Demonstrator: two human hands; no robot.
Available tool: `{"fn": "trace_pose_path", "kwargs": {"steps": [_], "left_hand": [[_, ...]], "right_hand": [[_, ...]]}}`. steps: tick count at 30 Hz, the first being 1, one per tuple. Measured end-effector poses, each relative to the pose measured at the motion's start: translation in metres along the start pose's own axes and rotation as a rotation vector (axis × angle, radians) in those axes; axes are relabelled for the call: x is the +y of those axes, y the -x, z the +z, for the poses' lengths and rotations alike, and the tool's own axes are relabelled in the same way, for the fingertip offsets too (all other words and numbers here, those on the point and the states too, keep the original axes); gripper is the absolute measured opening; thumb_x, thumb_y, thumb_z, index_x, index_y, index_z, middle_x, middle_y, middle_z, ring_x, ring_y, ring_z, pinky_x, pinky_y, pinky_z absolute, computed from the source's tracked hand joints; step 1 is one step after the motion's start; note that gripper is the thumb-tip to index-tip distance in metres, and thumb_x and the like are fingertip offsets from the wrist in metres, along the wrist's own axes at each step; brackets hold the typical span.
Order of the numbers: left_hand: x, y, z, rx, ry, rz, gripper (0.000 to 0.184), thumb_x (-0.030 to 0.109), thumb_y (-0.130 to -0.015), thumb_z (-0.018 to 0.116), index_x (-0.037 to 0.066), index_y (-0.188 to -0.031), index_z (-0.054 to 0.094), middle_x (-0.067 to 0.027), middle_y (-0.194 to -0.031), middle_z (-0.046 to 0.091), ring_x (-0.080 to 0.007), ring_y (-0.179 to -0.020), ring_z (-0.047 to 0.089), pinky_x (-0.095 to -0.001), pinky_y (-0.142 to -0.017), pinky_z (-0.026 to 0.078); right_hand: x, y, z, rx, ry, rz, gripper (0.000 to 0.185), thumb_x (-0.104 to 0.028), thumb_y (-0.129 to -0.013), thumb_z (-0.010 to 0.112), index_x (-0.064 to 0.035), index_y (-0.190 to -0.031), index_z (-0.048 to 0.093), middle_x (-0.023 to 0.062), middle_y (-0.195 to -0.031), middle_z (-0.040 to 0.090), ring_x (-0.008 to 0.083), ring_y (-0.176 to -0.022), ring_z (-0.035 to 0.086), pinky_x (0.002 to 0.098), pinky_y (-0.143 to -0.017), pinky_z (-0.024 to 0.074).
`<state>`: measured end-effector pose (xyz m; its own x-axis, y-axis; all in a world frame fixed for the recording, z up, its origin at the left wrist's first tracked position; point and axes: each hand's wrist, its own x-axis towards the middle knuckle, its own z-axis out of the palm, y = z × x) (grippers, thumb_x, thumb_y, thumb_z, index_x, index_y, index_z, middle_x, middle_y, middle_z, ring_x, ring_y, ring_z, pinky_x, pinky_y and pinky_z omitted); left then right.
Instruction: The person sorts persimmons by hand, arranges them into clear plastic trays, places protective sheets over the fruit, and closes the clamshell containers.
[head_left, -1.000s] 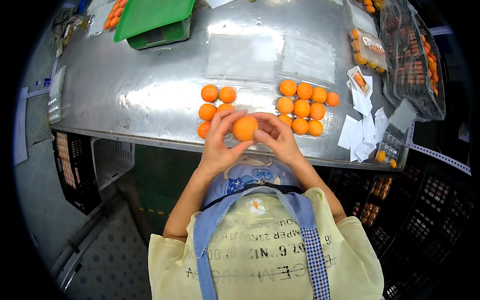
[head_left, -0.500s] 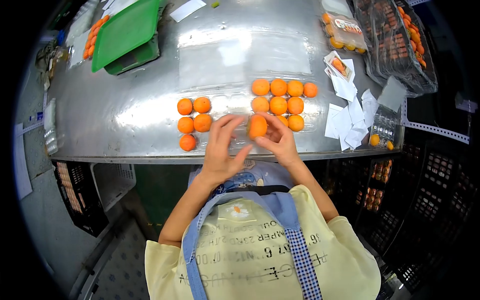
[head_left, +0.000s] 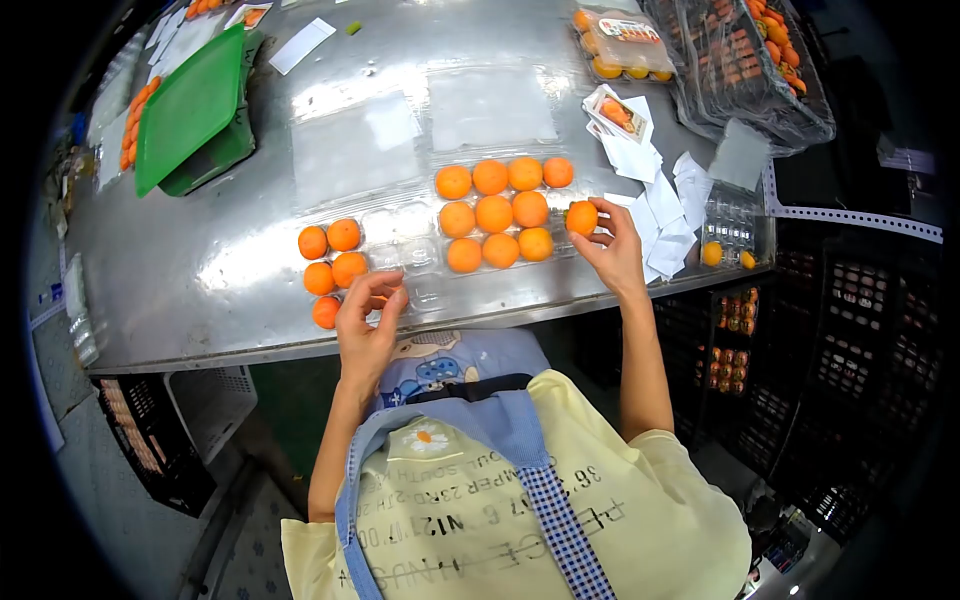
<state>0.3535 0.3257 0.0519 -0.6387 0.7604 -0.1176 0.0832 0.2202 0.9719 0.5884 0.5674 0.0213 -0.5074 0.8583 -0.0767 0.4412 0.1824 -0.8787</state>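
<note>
My right hand (head_left: 612, 247) holds a round orange fruit (head_left: 581, 217) by its fingertips, at the right end of the middle row in a clear plastic tray (head_left: 553, 243). Several matching fruits (head_left: 493, 213) sit in rows in that tray. At the left, my left hand (head_left: 368, 318) curls round another orange fruit (head_left: 398, 296), mostly hidden by the fingers. It is low over a second clear tray (head_left: 390, 228), whose left columns hold several fruits (head_left: 319, 278). Both tray lids (head_left: 352, 150) lie folded back, away from me.
A green tray (head_left: 195, 105) rests on a container at the left. White papers and printed labels (head_left: 650, 190) lie right of the fruit. Behind them are a packed fruit box (head_left: 625, 45) and a plastic-lined crate (head_left: 740, 70). The metal table's front edge (head_left: 480, 328) runs before me.
My hands have separated from above the gap between the trays: the right moved right with a fruit, the left moved left and closed round one. More fruit shows in the right tray. The view has shifted.
</note>
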Motion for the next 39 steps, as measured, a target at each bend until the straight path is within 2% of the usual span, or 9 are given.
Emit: {"fn": "trace_pose_path", "kwargs": {"steps": [5, 9, 12, 19, 25, 29, 33, 36, 39], "left_hand": [[-0.006, 0.000, 0.002, -0.039, -0.033, -0.003, 0.016, 0.000, -0.084, 0.061, 0.002, -0.100, 0.063, -0.0043, -0.090, 0.061, -0.0107, -0.078, 0.058, -0.0239, -0.067, 0.045], [-0.007, 0.000, 0.004, -0.073, -0.074, -0.008, 0.016, 0.001, -0.084, 0.060, 0.003, -0.100, 0.063, -0.0043, -0.089, 0.061, -0.0109, -0.077, 0.058, -0.0242, -0.066, 0.045], [-0.009, 0.001, 0.007, -0.091, -0.077, -0.018, 0.017, 0.001, -0.084, 0.060, 0.004, -0.100, 0.064, -0.0045, -0.088, 0.061, -0.0110, -0.077, 0.058, -0.0241, -0.065, 0.044], [-0.006, 0.000, 0.001, -0.136, -0.142, -0.016, 0.017, 0.001, -0.084, 0.059, 0.003, -0.101, 0.064, -0.0051, -0.089, 0.062, -0.0114, -0.077, 0.058, -0.0240, -0.066, 0.045], [-0.018, 0.002, -0.027, -0.003, -0.135, -0.032, 0.016, 0.003, -0.086, 0.059, 0.003, -0.101, 0.063, -0.0044, -0.091, 0.062, -0.0116, -0.078, 0.058, -0.0238, -0.067, 0.045], [-0.042, 0.009, -0.057, 0.102, -0.073, -0.170, 0.016, 0.006, -0.088, 0.058, 0.004, -0.103, 0.063, -0.0018, -0.086, 0.062, -0.0078, -0.076, 0.056, -0.0223, -0.067, 0.045], [-0.068, 0.015, -0.085, 0.336, -0.104, -0.143, 0.018, 0.007, -0.089, 0.058, 0.004, -0.106, 0.062, -0.0006, -0.085, 0.062, -0.0067, -0.075, 0.055, -0.0217, -0.064, 0.044], [-0.082, 0.020, -0.100, 0.466, -0.220, -0.186, 0.024, 0.008, -0.086, 0.060, 0.004, -0.110, 0.061, -0.0052, -0.098, 0.062, -0.0103, -0.081, 0.056, -0.0240, -0.066, 0.045], [-0.103, 0.022, -0.105, 0.484, -0.259, -0.250, 0.029, 0.008, -0.085, 0.060, 0.006, -0.114, 0.059, -0.0079, -0.108, 0.059, -0.0139, -0.087, 0.057, -0.0268, -0.069, 0.047]], "right_hand": [[0.010, 0.012, -0.008, -0.094, 0.448, -0.110, 0.048, -0.016, -0.068, 0.075, -0.0034, -0.111, 0.058, 0.0124, -0.107, 0.056, 0.0234, -0.088, 0.062, 0.0311, -0.070, 0.0544], [0.008, 0.011, -0.005, 0.002, 0.401, -0.102, 0.046, -0.022, -0.069, 0.074, -0.0060, -0.110, 0.059, 0.0108, -0.105, 0.057, 0.0252, -0.086, 0.062, 0.0333, -0.070, 0.0532], [0.007, -0.006, -0.004, 0.031, 0.441, -0.134, 0.050, -0.016, -0.068, 0.076, -0.0034, -0.113, 0.057, 0.0105, -0.104, 0.058, 0.0213, -0.090, 0.060, 0.0304, -0.070, 0.0522], [0.026, -0.036, 0.009, -0.010, 0.536, -0.235, 0.051, -0.018, -0.068, 0.077, -0.0053, -0.113, 0.057, 0.0111, -0.103, 0.059, 0.0242, -0.089, 0.060, 0.0329, -0.072, 0.0512], [0.027, -0.035, 0.011, -0.089, 0.541, -0.241, 0.048, -0.018, -0.072, 0.076, -0.0057, -0.115, 0.059, 0.0122, -0.100, 0.060, 0.0260, -0.089, 0.060, 0.0343, -0.075, 0.0504], [0.027, -0.036, 0.006, -0.149, 0.439, -0.195, 0.044, -0.014, -0.073, 0.073, -0.0052, -0.115, 0.059, 0.0141, -0.101, 0.059, 0.0295, -0.092, 0.058, 0.0373, -0.080, 0.0475], [-0.008, -0.032, 0.020, -0.020, 0.480, -0.330, 0.040, -0.011, -0.074, 0.072, -0.0026, -0.111, 0.060, 0.0139, -0.099, 0.060, 0.0297, -0.089, 0.059, 0.0367, -0.079, 0.0481], [-0.043, -0.018, 0.058, -0.106, 0.280, -0.312, 0.035, -0.013, -0.074, 0.072, -0.0026, -0.106, 0.061, 0.0130, -0.094, 0.061, 0.0304, -0.082, 0.061, 0.0375, -0.075, 0.0491], [-0.060, 0.001, 0.119, -0.365, 0.285, -0.614, 0.031, -0.016, -0.073, 0.072, -0.0055, -0.101, 0.063, 0.0099, -0.093, 0.062, 0.0277, -0.086, 0.059, 0.0375, -0.076, 0.0468]]}}
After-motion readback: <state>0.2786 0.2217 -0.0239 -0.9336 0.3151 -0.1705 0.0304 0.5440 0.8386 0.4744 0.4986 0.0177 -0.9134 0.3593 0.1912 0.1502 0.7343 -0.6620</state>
